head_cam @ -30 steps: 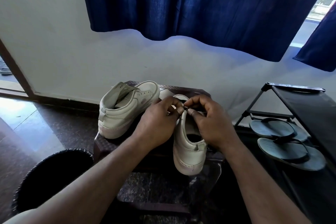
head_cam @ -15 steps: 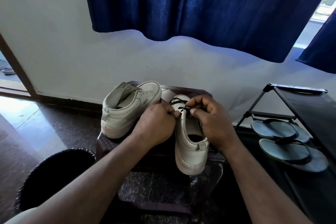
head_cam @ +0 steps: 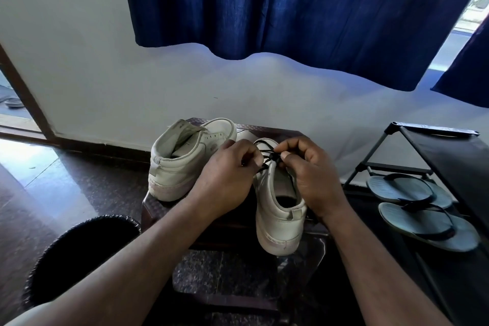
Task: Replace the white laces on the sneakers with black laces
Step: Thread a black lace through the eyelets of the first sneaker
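Head view: at frame centre the black lace (head_cam: pixel 266 152) crosses the sneaker (head_cam: pixel 280 209), which stands on the table (head_cam: pixel 267 130) with its heel toward the lower edge. The left hand (head_cam: pixel 225 180) and right hand (head_cam: pixel 312 174) flank the lace, equally near, fingers pinched on it.

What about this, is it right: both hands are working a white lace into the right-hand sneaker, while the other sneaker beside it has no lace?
Not quite: the lace is black, not white, as the head view shows. The left hand and right hand work it into the right-hand sneaker; the other sneaker has no lace.
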{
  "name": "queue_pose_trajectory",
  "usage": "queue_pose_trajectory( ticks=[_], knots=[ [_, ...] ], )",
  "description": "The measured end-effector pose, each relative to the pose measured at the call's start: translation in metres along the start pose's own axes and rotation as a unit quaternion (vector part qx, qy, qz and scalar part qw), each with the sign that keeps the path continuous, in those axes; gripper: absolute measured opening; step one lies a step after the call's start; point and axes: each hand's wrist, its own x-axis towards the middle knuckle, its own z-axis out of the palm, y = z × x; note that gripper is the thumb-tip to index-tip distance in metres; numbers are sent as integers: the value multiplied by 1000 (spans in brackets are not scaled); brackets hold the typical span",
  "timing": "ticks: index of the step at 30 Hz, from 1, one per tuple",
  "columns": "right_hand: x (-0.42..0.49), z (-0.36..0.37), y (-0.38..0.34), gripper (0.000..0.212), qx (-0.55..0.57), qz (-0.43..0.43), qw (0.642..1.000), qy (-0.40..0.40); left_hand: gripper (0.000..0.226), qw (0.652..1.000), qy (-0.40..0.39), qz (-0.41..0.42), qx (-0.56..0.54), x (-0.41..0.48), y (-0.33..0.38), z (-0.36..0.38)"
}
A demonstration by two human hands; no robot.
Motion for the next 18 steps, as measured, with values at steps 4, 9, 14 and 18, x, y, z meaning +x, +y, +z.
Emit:
queue_pose_trajectory(
  ticks=[4, 9, 14, 18],
  knots=[
    [-1, -1, -1, 23, -14, -7, 1000, -5, 14, 998, -37, -34, -47, 2, 1, 11],
    [0, -2, -2, 20, 7, -12, 1000, -8, 22, 995, -56, -79, -6, 4, 2, 7],
    [-2, -4, -3, 12, -28, -43, 999, 10, 23, 968, -64, -76, 231, -4, -8, 1],
    [-3, -7, -10, 10, 2, -50, 999, 23, 12, 972, -28, -35, 231, -8, -9, -1]
  ],
)
